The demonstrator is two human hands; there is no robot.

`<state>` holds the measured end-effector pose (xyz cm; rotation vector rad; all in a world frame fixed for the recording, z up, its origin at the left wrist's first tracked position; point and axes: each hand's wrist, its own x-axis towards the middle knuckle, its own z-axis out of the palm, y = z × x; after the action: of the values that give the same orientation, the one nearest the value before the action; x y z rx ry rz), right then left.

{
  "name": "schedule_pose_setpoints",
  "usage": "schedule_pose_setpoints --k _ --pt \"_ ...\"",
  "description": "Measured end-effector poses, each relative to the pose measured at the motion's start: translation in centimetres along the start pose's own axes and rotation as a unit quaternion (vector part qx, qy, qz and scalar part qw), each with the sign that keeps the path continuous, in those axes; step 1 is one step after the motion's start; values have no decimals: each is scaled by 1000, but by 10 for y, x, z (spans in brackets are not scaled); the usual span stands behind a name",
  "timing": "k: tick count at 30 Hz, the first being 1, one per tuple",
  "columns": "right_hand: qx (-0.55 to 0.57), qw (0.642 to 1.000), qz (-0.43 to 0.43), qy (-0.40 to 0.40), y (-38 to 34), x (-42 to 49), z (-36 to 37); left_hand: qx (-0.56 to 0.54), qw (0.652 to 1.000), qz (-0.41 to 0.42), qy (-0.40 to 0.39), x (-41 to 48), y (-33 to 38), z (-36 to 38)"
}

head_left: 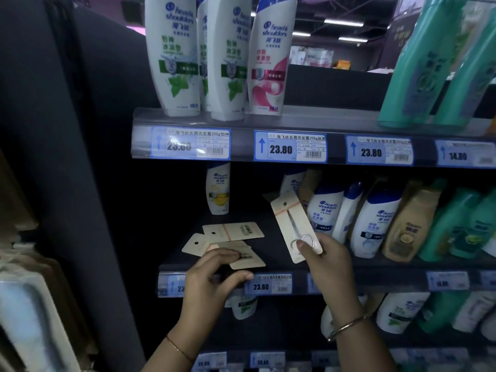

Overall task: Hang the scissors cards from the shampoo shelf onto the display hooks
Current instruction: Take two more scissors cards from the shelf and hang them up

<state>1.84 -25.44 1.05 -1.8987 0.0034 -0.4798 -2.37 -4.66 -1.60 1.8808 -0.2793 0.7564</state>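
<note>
while pinched: flat rectangular scissors card (294, 226)

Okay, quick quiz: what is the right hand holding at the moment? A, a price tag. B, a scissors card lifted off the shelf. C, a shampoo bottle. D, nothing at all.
B: the right hand pinches the lower end of a scissors card, raised clear of the shelf, while the left hand grips another card from the pile lying there.

Both hands (214, 275) (326, 255) raised, fingers pinched closed.
</note>
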Motion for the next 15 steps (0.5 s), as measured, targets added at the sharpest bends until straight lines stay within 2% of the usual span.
schedule_pose_setpoints --k 7,13,15 --pt "45 998 22 -23 10 -23 -11 8 1000 26 7 -18 -1 15" --pt "70 995 56 -47 22 -41 -20 -52 998 1 43 -33 9 28" --pt "88 992 72 -62 26 -47 -23 -33 998 -7 58 -37 13 33"
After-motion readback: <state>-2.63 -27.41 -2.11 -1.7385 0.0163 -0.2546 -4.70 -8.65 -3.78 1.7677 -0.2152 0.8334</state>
